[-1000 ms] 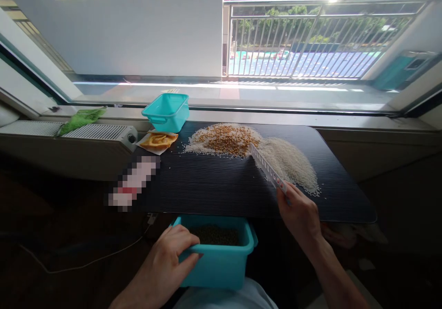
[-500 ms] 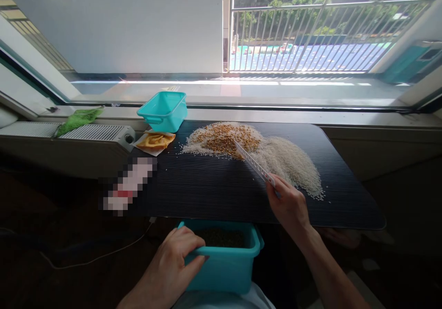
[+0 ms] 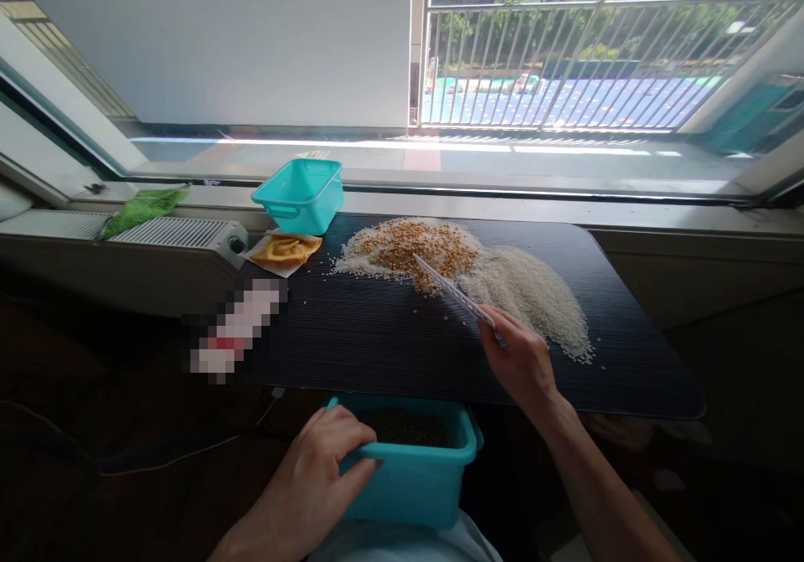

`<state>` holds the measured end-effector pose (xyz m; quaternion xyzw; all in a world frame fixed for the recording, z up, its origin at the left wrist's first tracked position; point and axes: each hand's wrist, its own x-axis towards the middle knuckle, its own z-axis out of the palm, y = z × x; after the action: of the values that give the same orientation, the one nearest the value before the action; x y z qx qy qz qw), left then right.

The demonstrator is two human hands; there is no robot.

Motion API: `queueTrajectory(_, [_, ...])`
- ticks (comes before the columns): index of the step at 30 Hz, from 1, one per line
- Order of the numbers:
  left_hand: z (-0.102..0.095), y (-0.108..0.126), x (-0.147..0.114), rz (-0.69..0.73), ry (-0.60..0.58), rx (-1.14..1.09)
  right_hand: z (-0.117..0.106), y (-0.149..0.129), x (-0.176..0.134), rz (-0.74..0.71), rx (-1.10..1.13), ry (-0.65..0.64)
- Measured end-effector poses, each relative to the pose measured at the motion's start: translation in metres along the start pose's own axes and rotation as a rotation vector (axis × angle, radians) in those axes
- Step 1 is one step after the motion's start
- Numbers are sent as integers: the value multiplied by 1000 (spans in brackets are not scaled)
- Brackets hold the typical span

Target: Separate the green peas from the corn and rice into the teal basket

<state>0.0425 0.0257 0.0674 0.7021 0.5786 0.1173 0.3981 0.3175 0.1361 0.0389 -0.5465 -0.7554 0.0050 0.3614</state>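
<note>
My right hand (image 3: 518, 353) is closed on the near end of a thin white slotted strip (image 3: 453, 291), held on a slant. Its far end touches the yellow kernels (image 3: 427, 248), which look like corn or dried peas and lie over white rice-like grains. To the right spreads a second heap of the white grains (image 3: 531, 294). My left hand (image 3: 330, 453) grips the near left rim of a teal plastic bin (image 3: 414, 478) below the table edge, thumb outside. Dark greenish small bits (image 3: 408, 428) lie inside that bin; their kind is unclear.
A second teal bin (image 3: 305, 202) stands at the back left of the dark table (image 3: 352, 344). Beside it lies an orange-yellow flat item (image 3: 287, 250) on white paper. A green cloth (image 3: 147, 208) rests on the radiator (image 3: 182, 235). A blurred-out patch covers the left table edge.
My right hand and the white slotted strip have shifted slightly left. A few yellow kernels now lie nearer me, off the heap's front edge. My left hand stays on the bin rim.
</note>
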Motion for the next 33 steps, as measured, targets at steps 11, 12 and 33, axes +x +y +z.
queueTrajectory(11, [7,9,5,31,-7,-90,-54,6,-36,-2,261,-48])
queueTrajectory(12, [7,10,5,43,-8,-97,-61,8,-42,13,275,-70])
queueTrajectory(33, [-2,-4,-5,89,26,-111,-52,8,-30,125,283,-196])
